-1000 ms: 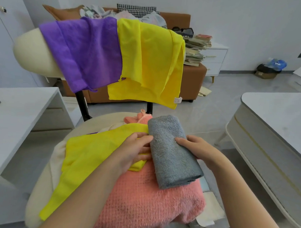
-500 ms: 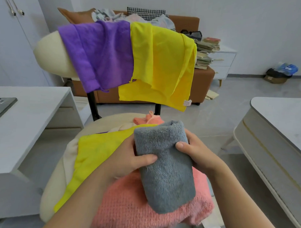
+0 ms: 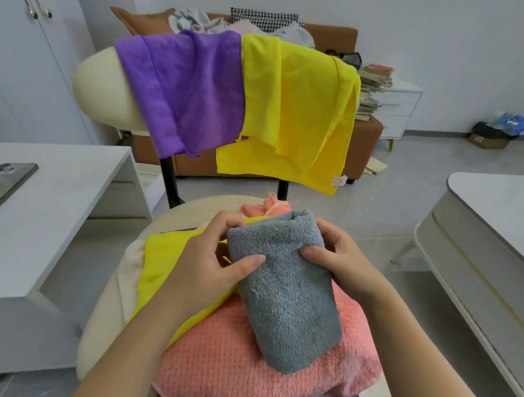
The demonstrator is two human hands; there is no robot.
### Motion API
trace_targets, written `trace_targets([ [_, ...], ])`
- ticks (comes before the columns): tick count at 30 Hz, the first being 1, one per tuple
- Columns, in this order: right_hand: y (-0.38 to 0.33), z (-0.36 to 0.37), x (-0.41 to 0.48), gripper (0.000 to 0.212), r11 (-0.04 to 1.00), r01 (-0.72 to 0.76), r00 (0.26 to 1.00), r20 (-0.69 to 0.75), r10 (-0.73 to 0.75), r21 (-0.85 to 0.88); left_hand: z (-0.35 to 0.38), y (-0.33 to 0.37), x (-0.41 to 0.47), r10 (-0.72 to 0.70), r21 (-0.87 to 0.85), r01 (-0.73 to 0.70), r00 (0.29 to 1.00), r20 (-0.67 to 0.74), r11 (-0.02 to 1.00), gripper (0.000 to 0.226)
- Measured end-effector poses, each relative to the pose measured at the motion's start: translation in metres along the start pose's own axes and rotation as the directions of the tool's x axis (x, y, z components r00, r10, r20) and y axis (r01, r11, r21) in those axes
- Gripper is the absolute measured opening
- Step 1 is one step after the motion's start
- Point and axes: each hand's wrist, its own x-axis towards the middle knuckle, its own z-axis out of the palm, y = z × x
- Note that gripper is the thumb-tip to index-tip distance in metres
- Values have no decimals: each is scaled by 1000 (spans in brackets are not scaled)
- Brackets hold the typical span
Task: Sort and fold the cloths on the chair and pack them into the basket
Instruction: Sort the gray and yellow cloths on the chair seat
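Observation:
A folded grey towel (image 3: 287, 294) is held above the chair seat, its lower end resting on a fluffy pink cloth (image 3: 234, 357). My left hand (image 3: 211, 262) grips its left edge, thumb on top. My right hand (image 3: 338, 260) grips its right edge, thumb pressed into the pile. A yellow cloth (image 3: 163, 260) lies on the seat under my left hand. Over the cream chair (image 3: 98, 85) back hang a purple cloth (image 3: 184, 91) and another yellow cloth (image 3: 299, 110). No basket is in view.
A white desk (image 3: 61, 209) with a phone (image 3: 6, 183) stands at the left. A white table (image 3: 491, 230) stands at the right. Behind the chair is a brown sofa (image 3: 366, 142) with clothes on it, and a white drawer unit (image 3: 397, 114) stacked with books.
Both hands closed on the grey towel and lifted its upper end off the pile. The view shifted so the chair sits further right and lower.

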Motion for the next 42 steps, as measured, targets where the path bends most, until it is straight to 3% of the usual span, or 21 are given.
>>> trace_targets([
  [3,-2,3,0,43,997,-23,999,30,25,-78,-2,-5,1,71,255,-50,995,-74,966,38],
  [5,-6,8,0,38,992,-10,998,64,18,-124,-2,-5,1,127,334,-92,988,-85,938,37],
  [9,-11,14,2,20,994,28,1000,11,-27,-108,1,-2,-1,182,313,-133,974,-133,940,39],
  [16,-2,14,7,23,999,47,995,-92,-47,-6,4,-5,2,214,223,-165,952,-218,961,45],
  [19,4,14,10,30,998,61,987,-149,-62,-9,10,-5,4,132,70,-117,958,-254,991,50],
  [22,10,18,11,32,993,78,981,-171,-93,-93,20,-5,7,-88,-161,43,955,-282,986,53],
  [25,17,23,15,33,992,61,955,-284,-89,-106,29,-7,5,-340,-407,310,940,-2,859,56],
  [26,17,23,16,36,996,41,935,-350,-66,-78,32,-10,4,-364,-393,366,928,84,844,54],
  [28,13,21,18,37,997,-60,908,-413,74,48,33,-14,4,-361,-317,374,927,103,872,44],
  [30,7,19,17,26,954,-232,905,-316,283,189,33,-15,6,-365,-316,363,929,54,877,37],
  [32,3,20,15,26,913,-335,895,-223,385,233,32,-14,8,-391,-353,378,920,38,855,26],
  [35,3,20,16,22,933,-289,885,-313,345,214,28,-11,8,-499,-457,475,863,76,752,7],
  [39,8,18,20,20,938,-200,773,-542,329,284,27,-10,8,-566,-445,600,794,223,665,16],
  [42,13,21,21,17,923,-178,743,-569,353,340,28,-11,7,-595,-395,637,767,239,662,25],
])
